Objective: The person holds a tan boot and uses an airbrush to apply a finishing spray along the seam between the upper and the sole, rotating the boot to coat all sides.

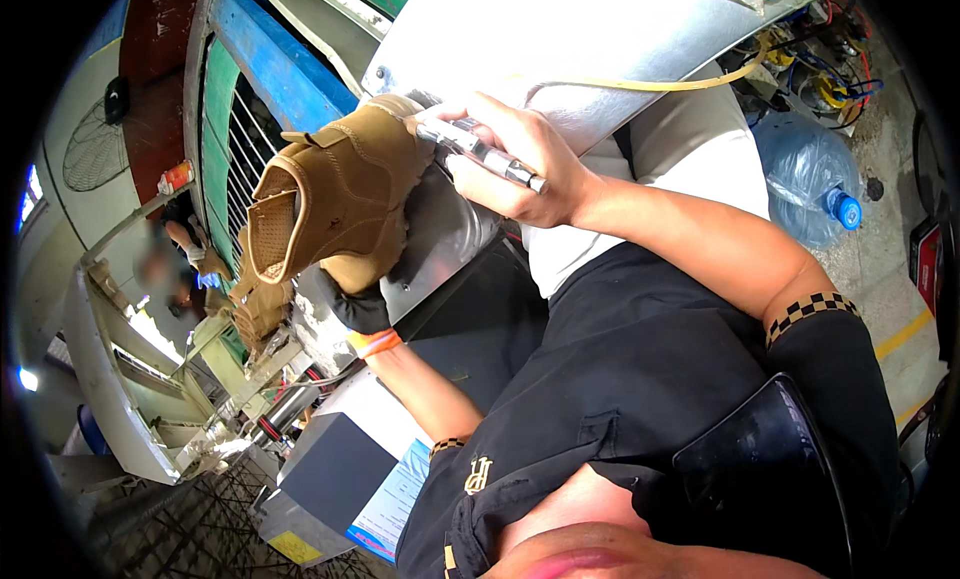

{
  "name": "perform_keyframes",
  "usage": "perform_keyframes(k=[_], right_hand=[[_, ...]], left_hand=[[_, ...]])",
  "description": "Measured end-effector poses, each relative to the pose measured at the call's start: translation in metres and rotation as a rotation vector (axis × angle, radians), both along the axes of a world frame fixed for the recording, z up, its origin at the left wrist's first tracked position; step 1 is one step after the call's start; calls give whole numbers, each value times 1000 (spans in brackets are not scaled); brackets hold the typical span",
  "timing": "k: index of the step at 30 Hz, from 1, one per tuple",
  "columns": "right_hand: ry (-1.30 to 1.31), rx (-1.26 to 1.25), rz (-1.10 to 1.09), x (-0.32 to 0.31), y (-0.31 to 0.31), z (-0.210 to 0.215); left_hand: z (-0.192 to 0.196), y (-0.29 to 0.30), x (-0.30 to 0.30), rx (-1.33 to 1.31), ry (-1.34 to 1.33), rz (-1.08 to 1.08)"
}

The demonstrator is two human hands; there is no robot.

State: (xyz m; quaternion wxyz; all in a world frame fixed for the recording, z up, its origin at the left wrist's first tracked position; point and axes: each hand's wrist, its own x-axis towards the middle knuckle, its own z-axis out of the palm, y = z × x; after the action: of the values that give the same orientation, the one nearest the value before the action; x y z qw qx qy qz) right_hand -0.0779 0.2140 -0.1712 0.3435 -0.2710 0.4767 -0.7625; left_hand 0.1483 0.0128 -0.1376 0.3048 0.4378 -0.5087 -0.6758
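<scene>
A tan ankle boot (345, 184) is held up in front of me, tilted, with its opening facing left. My left hand (357, 307), in a black glove with an orange band at the wrist, grips it from below; the boot hides most of the fingers. In my right hand (535, 164), which is bare, is a silver pen-shaped metal tool (490, 159). Its tip end is at the boot's toe; whether it touches the leather I cannot tell.
A bright metal panel (560, 34) with a yellow hose (655, 84) lies beyond my right hand. More tan boots (262, 309) stand at left, near another person in gloves (190, 244). A large clear water bottle (800, 169) and tangled wires (835, 74) are at right.
</scene>
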Motion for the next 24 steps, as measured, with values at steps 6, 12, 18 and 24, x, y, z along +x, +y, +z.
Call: perform_keyframes(k=[6, 12, 18, 24], right_hand=[[66, 39, 22, 4, 0, -2], [75, 72, 35, 5, 5, 0], [125, 76, 12, 13, 10, -3], [94, 88, 127, 18, 29, -3]], left_hand=[[4, 38, 71, 60, -275, 63], [18, 81, 64, 207, -398, -48], [22, 116, 47, 409, -389, -105], [19, 141, 24, 528, -210, -89]])
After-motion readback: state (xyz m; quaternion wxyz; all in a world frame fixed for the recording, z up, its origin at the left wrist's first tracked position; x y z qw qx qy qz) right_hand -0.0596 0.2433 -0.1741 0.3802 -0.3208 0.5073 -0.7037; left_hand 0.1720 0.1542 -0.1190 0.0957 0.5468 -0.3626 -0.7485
